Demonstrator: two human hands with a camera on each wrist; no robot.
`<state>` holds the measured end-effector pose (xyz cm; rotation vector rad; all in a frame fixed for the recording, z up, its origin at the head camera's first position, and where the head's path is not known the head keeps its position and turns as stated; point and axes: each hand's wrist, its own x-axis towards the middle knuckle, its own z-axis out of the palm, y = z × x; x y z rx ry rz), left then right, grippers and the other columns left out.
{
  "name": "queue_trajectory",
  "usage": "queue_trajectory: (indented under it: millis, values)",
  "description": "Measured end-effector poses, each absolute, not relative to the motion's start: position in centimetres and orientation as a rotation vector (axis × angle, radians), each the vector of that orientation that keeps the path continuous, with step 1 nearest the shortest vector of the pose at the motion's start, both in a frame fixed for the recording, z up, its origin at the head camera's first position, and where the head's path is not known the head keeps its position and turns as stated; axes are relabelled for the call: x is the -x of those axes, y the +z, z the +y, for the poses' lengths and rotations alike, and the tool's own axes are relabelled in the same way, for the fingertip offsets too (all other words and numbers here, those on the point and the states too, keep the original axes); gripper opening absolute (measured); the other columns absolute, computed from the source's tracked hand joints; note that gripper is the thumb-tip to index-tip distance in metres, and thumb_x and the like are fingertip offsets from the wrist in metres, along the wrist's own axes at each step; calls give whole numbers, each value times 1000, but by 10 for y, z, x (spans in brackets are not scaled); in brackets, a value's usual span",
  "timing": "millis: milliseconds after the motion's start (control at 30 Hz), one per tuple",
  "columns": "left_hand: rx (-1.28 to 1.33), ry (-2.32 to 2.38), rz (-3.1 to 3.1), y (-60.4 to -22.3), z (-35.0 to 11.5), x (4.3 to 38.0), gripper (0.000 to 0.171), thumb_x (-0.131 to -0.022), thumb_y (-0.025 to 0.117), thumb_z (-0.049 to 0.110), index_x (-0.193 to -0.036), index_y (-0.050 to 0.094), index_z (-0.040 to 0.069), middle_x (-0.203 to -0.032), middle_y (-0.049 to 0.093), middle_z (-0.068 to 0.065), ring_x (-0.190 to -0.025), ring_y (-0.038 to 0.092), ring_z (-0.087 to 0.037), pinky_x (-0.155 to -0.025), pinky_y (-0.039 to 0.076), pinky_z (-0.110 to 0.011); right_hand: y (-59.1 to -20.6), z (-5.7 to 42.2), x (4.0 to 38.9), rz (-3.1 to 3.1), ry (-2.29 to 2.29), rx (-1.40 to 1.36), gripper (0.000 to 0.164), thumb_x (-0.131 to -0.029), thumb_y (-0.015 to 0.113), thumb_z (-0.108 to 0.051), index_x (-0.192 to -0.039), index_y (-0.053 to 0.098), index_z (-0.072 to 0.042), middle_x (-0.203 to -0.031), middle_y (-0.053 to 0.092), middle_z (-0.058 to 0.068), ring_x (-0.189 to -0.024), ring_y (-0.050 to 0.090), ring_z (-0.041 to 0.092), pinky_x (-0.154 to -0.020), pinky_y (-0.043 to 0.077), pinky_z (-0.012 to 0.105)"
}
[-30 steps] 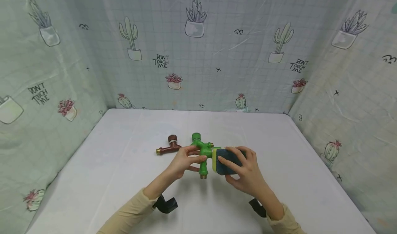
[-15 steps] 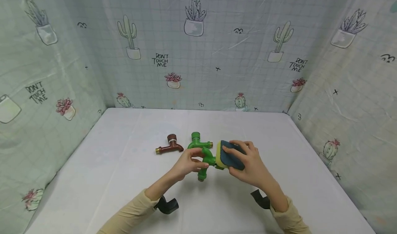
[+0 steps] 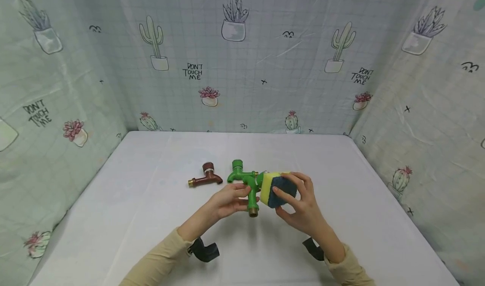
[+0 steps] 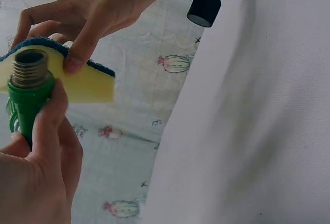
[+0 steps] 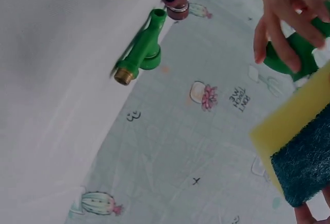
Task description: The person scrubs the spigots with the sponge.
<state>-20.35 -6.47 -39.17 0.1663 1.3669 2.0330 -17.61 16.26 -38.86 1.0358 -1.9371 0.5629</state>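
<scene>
My left hand (image 3: 228, 200) grips a green tap (image 3: 252, 196) above the table, its brass threaded end toward me. The right hand (image 3: 304, 206) holds a yellow sponge (image 3: 267, 189) with a dark blue scouring side, its fingers spread over that side. In the head view the sponge's yellow side is against or very near the tap's right end. From the left wrist view, the tap's threaded mouth (image 4: 30, 72) stands in front of the sponge (image 4: 93, 87), which bends a little. Contact between them is partly hidden.
A second green tap (image 3: 236, 174) lies on the white table (image 3: 159, 159) behind the held one. Left of it lies a brown tap (image 3: 206, 176). Patterned cloth walls (image 3: 242, 75) enclose the table's back and sides.
The held tap has turned, swinging its threaded end to the right and toward me. The sponge has tilted, shifting slightly left and showing more yellow. Both hands stay close together.
</scene>
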Motion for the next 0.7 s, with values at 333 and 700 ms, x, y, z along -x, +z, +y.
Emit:
queue_trajectory:
  millis: [333, 700]
  values:
    - [-354, 1843, 1143, -398, -69, 209, 54, -95, 39, 21, -134, 23, -11, -107, 54, -1, -87, 60, -7, -76, 54, -25, -391, 163, 181, -1901, 809, -1083, 38, -82, 57, -34, -111, 53, -11, -118, 42, 26, -117, 33, 29, -103, 29, 24]
    - [-371, 1793, 1528, -397, -59, 198, 42, -91, 50, 10, -130, 39, -3, -112, 59, -25, -85, 67, -22, -77, 54, -40, -395, 159, 180, -1989, 793, -1113, 42, -83, 56, -39, -118, 55, -16, -123, 44, 18, -113, 33, 25, -91, 36, 28]
